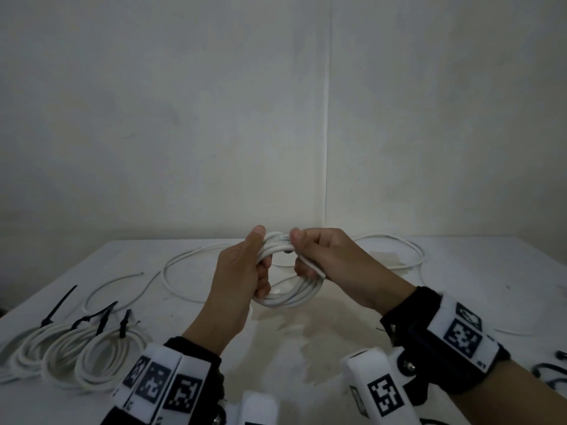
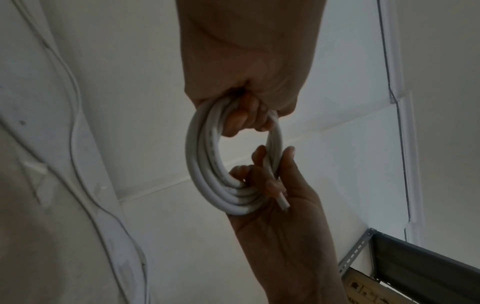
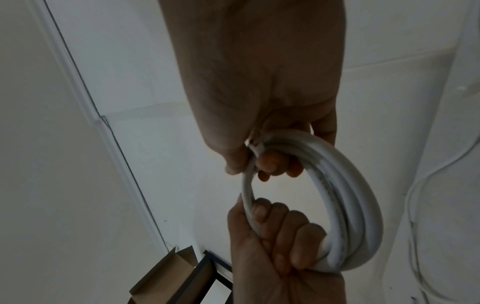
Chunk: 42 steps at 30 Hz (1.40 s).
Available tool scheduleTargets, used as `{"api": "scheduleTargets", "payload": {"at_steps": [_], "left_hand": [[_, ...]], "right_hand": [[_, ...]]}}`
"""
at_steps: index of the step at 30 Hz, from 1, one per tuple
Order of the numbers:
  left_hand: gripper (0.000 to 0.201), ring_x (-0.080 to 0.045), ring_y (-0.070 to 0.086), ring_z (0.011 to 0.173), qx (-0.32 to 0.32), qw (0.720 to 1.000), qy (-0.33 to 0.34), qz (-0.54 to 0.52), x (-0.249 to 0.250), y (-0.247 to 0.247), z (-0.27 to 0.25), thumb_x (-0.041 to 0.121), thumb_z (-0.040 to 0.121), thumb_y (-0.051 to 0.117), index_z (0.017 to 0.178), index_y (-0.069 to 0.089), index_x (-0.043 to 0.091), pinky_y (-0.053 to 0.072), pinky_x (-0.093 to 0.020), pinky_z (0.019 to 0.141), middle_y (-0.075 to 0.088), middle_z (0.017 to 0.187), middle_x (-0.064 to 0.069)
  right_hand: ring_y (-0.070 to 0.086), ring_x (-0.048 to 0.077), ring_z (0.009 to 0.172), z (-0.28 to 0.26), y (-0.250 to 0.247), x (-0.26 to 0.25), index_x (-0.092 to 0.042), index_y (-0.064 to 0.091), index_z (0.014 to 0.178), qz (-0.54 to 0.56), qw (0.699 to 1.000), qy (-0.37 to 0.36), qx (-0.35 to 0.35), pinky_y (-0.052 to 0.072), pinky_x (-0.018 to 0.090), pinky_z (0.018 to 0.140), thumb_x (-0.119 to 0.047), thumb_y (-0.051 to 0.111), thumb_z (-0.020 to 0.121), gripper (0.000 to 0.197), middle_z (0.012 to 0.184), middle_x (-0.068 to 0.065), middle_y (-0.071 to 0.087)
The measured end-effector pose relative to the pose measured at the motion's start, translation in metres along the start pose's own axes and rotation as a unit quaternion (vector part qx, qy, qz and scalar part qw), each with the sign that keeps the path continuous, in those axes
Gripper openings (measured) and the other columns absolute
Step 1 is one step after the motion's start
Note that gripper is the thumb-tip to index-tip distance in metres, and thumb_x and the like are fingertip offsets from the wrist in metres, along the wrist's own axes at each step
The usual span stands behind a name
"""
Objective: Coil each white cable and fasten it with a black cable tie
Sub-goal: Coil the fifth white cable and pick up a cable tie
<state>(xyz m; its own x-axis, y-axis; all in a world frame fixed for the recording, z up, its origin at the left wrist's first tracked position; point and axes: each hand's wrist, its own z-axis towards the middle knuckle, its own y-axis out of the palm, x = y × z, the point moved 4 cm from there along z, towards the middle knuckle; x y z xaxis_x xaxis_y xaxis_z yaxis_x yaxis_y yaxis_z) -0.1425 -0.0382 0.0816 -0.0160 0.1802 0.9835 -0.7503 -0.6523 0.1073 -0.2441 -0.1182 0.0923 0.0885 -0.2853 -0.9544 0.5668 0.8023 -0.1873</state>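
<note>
A white cable coil [image 1: 291, 297] of several loops hangs above the white table [image 1: 460, 296] between both hands. My left hand [image 1: 260, 265] grips its left side, fingers curled through the loops and thumb on top. My right hand [image 1: 302, 256] grips its upper right side. In the left wrist view the coil [image 2: 205, 164] runs from the left hand [image 2: 246, 119] at the top down to the right hand [image 2: 262, 176], where the cable's free end [image 2: 283, 203] sticks out. In the right wrist view the coil [image 3: 350, 205] joins the right hand [image 3: 262, 164] and the left hand [image 3: 280, 236].
Three coiled cables [image 1: 76, 354] fastened with black ties [image 1: 58, 306] lie at the front left. Loose white cables [image 1: 190, 262] sprawl across the back of the table. More black ties [image 1: 552, 369] lie at the right edge. A wall stands right behind the table.
</note>
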Motion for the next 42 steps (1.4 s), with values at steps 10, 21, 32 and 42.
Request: {"api": "scheduleTargets", "payload": {"at_steps": [10, 21, 32, 42], "left_hand": [[0.047, -0.009, 0.028, 0.031, 0.018, 0.998, -0.016, -0.058, -0.014, 0.004, -0.002, 0.031, 0.097, 0.038, 0.055, 0.045, 0.009, 0.034, -0.022, 0.039, 0.028, 0.036, 0.005], [0.034, -0.011, 0.044, 0.040, -0.145, 0.981, 0.017, 0.131, -0.004, 0.017, -0.010, 0.035, 0.088, 0.054, 0.067, 0.052, 0.008, 0.046, -0.022, 0.047, 0.043, 0.041, 0.006], [0.040, -0.009, 0.028, 0.034, 0.013, 0.998, 0.042, -0.042, -0.015, 0.012, -0.001, 0.021, 0.090, 0.054, 0.055, 0.035, 0.016, 0.029, -0.022, 0.038, 0.030, 0.039, 0.009], [0.024, -0.013, 0.046, 0.039, -0.045, 0.998, 0.046, 0.010, -0.012, 0.016, -0.005, 0.022, 0.092, 0.050, 0.074, 0.056, 0.008, 0.048, -0.024, 0.045, 0.044, 0.043, 0.002]], "right_hand": [[0.049, 0.011, 0.047, -0.005, 0.004, 0.010, -0.017, 0.047, 0.063, 0.062, 0.992, -0.014, 0.106, 0.039, 0.021, 0.052, -0.036, 0.037, 0.096, 0.040, 0.052, -0.003, 0.043], [0.031, 0.009, 0.038, -0.003, -0.006, 0.012, -0.021, 0.049, 0.051, -0.020, 0.994, -0.028, 0.105, 0.032, 0.027, 0.045, -0.035, 0.043, 0.094, 0.046, 0.039, -0.012, 0.034], [0.056, 0.008, 0.051, -0.011, 0.000, 0.020, -0.011, 0.051, 0.092, 0.045, 0.995, -0.012, 0.091, 0.046, 0.022, 0.056, -0.042, 0.029, 0.095, 0.038, 0.067, 0.001, 0.054], [0.040, 0.004, 0.042, -0.007, -0.003, 0.028, -0.013, 0.053, 0.081, 0.023, 0.979, -0.061, 0.195, 0.039, 0.032, 0.053, -0.031, 0.035, 0.098, 0.030, 0.050, -0.013, 0.042]]}}
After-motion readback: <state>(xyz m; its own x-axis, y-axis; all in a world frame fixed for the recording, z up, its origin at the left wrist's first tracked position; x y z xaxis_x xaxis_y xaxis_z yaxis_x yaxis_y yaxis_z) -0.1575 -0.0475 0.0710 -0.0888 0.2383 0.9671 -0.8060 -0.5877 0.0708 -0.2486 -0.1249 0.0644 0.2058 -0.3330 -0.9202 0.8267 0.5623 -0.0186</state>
